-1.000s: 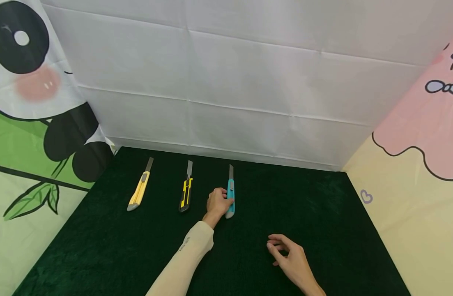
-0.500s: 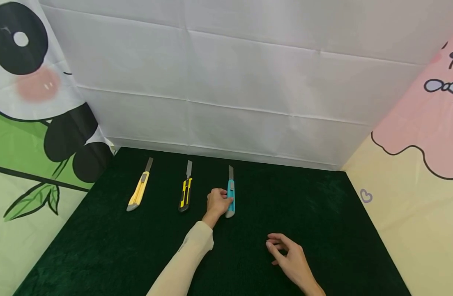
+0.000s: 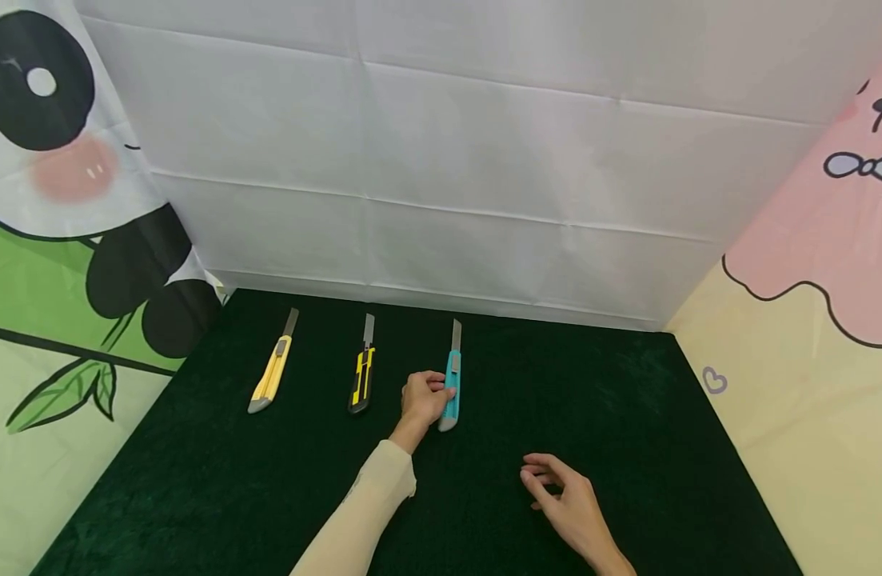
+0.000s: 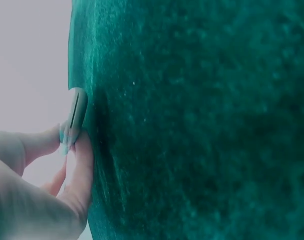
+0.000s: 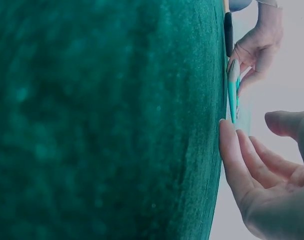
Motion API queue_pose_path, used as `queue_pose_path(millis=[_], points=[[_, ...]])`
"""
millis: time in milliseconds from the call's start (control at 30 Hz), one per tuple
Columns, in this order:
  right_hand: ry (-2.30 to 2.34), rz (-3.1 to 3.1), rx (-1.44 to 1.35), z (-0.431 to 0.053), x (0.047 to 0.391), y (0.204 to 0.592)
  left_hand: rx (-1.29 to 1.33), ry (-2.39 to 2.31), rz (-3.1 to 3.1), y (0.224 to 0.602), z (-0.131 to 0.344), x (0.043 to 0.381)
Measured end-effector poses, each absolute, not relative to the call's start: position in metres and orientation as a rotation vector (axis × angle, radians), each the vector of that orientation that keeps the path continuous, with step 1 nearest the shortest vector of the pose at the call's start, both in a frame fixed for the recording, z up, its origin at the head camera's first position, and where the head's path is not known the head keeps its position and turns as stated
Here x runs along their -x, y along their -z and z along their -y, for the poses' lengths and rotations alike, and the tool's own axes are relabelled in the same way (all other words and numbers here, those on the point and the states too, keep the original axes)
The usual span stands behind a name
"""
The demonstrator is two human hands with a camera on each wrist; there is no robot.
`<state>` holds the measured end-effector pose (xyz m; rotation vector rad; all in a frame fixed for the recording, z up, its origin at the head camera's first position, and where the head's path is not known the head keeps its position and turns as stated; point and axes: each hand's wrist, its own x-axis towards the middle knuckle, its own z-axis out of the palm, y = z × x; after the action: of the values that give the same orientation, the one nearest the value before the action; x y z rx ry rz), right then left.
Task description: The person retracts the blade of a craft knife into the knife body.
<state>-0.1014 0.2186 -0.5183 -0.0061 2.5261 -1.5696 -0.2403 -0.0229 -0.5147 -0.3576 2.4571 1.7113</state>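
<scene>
The left hand (image 3: pixel 424 396), below a cream sleeve (image 3: pixel 372 500), pinches a slim turquoise plastic utility knife (image 3: pixel 451 392) by the handle, thumb and fingers on opposite sides of it. The turquoise knife is at the dark green, velvety-looking surface (image 3: pixel 628 400); whether it rests there or is raised slightly, I cannot tell. Its bare metal blade (image 3: pixel 456 334) extends from the far end, towards the white sheet (image 3: pixel 448 144) behind it, and a grey cap (image 3: pixel 448 426) finishes the near end. To its left lies a black-and-yellow utility knife (image 3: pixel 362 380), and farther left a pale yellow one with a grey end (image 3: pixel 272 372). The right hand (image 3: pixel 564 496) is nearer the person and to the right of the turquoise knife, its fingers loosely bent, thumb apart, holding nothing. The turquoise knife looks light and rigid, its handle probably smooth enough to turn in a loose pinch, its thin blade likely sharp and rather brittle. The sensible hold seems the middle of the handle, behind the grey slider (image 3: pixel 455 364), with skin well away from the blade.
</scene>
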Motion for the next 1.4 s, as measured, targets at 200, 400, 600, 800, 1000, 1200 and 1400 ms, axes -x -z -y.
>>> queue_pose_path(millis=[200,400,600,800,1000,1200,1400], points=[[1.57,-2.541,-0.004,-0.218,0.102,0.519,0.379,-1.787,-2.437,0.514,0.023,0.234],[1.559,-2.557,-0.004,-0.217,0.103,0.52,0.396,-1.847,-2.402,0.511,0.023,0.229],[1.563,-2.567,-0.019,-0.213,0.1,0.519,0.396,-1.881,-2.371,0.508,0.025,0.221],[1.614,-2.574,-0.072,-0.207,0.099,0.518,0.367,-1.933,-2.336,0.505,0.029,0.21],[1.625,-2.605,-0.095,-0.203,0.104,0.516,0.338,-1.956,-2.321,0.501,0.029,0.201],[1.632,-2.602,-0.097,-0.201,0.109,0.512,0.284,-1.984,-2.301,0.499,0.028,0.193],[1.733,-2.563,-0.071,-0.197,0.111,0.508,0.215,-2.03,-2.261,0.495,0.028,0.181]])
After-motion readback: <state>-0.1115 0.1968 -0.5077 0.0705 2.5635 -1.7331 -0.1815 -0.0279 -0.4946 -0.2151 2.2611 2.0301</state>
